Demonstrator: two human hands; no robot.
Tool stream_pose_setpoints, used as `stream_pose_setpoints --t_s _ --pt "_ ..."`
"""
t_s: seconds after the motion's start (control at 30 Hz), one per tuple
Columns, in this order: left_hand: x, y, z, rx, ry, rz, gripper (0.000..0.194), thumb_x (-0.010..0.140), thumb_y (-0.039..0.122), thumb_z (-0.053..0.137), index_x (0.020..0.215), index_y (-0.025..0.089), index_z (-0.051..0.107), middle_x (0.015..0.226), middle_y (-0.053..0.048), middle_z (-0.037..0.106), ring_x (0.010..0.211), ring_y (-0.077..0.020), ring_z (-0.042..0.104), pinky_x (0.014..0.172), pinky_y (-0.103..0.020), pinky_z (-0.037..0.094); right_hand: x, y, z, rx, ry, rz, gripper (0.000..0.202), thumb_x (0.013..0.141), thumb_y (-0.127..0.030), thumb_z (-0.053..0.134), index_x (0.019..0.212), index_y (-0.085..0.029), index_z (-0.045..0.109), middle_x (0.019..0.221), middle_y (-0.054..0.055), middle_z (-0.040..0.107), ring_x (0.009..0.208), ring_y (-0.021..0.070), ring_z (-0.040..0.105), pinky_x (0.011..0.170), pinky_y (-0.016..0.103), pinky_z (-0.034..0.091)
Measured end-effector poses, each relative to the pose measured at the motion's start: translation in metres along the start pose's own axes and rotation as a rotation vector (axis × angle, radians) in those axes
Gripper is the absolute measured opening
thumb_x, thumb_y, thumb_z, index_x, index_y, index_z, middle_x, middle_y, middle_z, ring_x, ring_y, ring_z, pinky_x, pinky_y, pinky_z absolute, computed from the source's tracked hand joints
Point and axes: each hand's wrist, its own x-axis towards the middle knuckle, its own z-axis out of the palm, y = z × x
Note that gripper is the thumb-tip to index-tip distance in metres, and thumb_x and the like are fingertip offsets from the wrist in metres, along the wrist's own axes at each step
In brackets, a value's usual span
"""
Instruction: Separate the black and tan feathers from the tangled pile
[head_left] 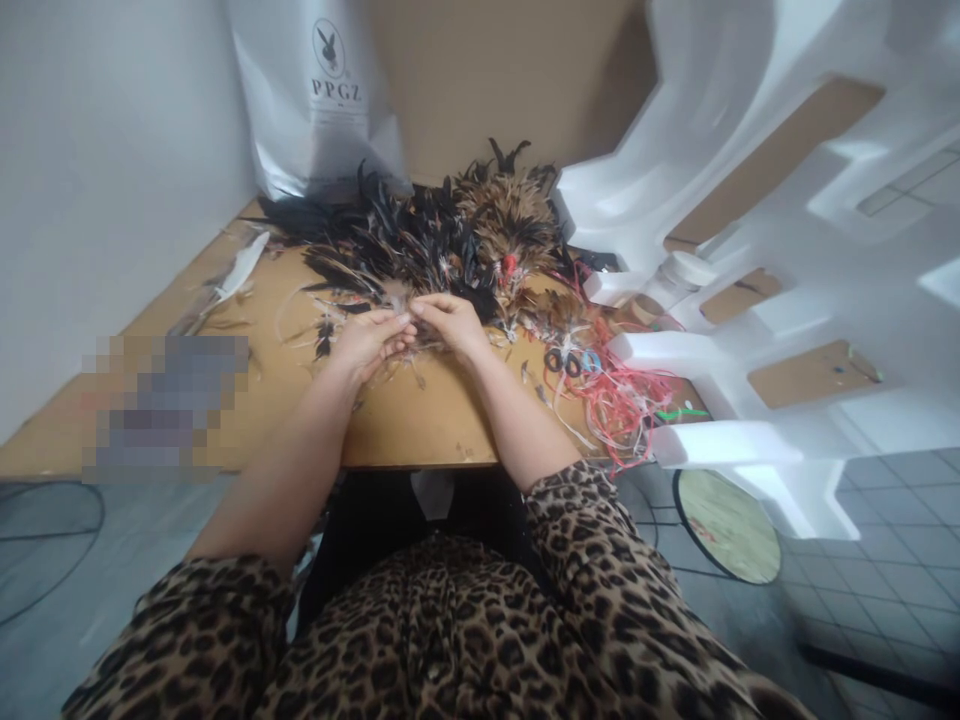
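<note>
Over the middle of the table, my left hand point(373, 340) and my right hand point(452, 322) meet at their fingertips, both closed in a pinch. A small pale, fluffy feather point(395, 297) shows at the fingertips; its details are blurred, and the fingers hide part of it. Just beyond the hands lies a pile of long black feathers point(420, 235). A bunch of brown feathers point(517, 220) adjoins it on the right, with a bit of red point(509, 265) at its base. Loose feather scraps are scattered around and below my hands.
Scissors point(562, 362) with black handles lie right of my hands, beside tangled red string point(626, 395). White moulded foam point(697, 355) borders the table's right side. A white bag point(322, 130) stands behind, a white feather point(244, 265) lies left, and a round stool point(727, 525) stands below right.
</note>
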Motion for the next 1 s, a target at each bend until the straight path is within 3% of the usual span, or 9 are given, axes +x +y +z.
stream_pose_setpoints --t_s 0.13,0.3,0.47,0.7,0.8,0.9,1.0 --pt "0.004 0.003 -0.003 -0.082 0.106 0.033 0.012 0.069 0.018 0.071 0.074 0.010 0.064 0.069 -0.006 0.067 0.056 -0.0071 0.062 0.051 -0.014 0.046 0.006 -0.004 -0.022 -0.126 -0.004 -0.033 0.027 0.063 -0.040 0.070 0.075 -0.016 0.067 0.059 -0.002 0.060 0.052 0.0068 0.047 0.051 0.020 0.038" --pt "0.008 0.002 -0.007 -0.115 0.148 0.054 0.008 0.071 0.018 0.068 0.075 0.012 0.064 0.071 -0.005 0.068 0.059 -0.0075 0.063 0.052 -0.014 0.047 0.007 -0.003 -0.039 -0.437 -0.106 -0.098 0.018 0.065 -0.033 0.066 0.069 -0.015 0.067 0.062 0.000 0.061 0.056 0.0085 0.049 0.055 0.021 0.039" --pt "0.009 0.002 -0.009 -0.118 0.167 0.079 0.008 0.072 0.018 0.068 0.072 0.012 0.063 0.071 -0.005 0.068 0.060 -0.0078 0.063 0.050 -0.014 0.046 0.002 0.000 -0.029 -0.730 -0.275 -0.172 0.012 0.069 -0.024 0.061 0.070 -0.016 0.070 0.066 0.000 0.064 0.060 0.0089 0.051 0.062 0.023 0.038" --pt "0.008 0.003 -0.007 -0.111 0.178 0.076 0.010 0.071 0.019 0.069 0.074 0.012 0.062 0.071 -0.005 0.067 0.060 -0.0073 0.063 0.052 -0.014 0.045 -0.006 0.007 -0.007 -1.049 -0.232 -0.229 0.010 0.069 -0.028 0.063 0.069 -0.020 0.068 0.072 0.001 0.065 0.065 0.0121 0.051 0.061 0.024 0.034" --pt "0.006 0.005 -0.005 -0.108 0.192 0.081 0.010 0.071 0.019 0.069 0.073 0.012 0.062 0.070 -0.004 0.067 0.059 -0.0066 0.062 0.052 -0.014 0.045 -0.003 0.009 -0.007 -0.873 -0.157 -0.214 0.011 0.071 -0.025 0.061 0.064 -0.018 0.065 0.067 0.000 0.062 0.062 0.0104 0.050 0.060 0.023 0.035" --pt "0.004 0.006 -0.005 -0.108 0.180 0.090 0.010 0.071 0.019 0.069 0.072 0.012 0.063 0.069 -0.004 0.067 0.059 -0.0065 0.062 0.052 -0.013 0.045 0.001 0.007 -0.012 -0.460 -0.074 -0.079 0.016 0.071 -0.032 0.064 0.066 -0.016 0.062 0.056 -0.002 0.056 0.049 0.0068 0.044 0.050 0.021 0.034" --pt "0.005 0.005 -0.006 -0.095 0.136 0.066 0.010 0.071 0.020 0.069 0.072 0.012 0.064 0.070 -0.005 0.068 0.059 -0.0070 0.063 0.052 -0.013 0.046 0.005 0.004 -0.017 -0.068 -0.038 0.089 0.024 0.067 -0.038 0.068 0.067 -0.016 0.058 0.050 -0.006 0.051 0.039 0.0032 0.033 0.039 0.018 0.024"
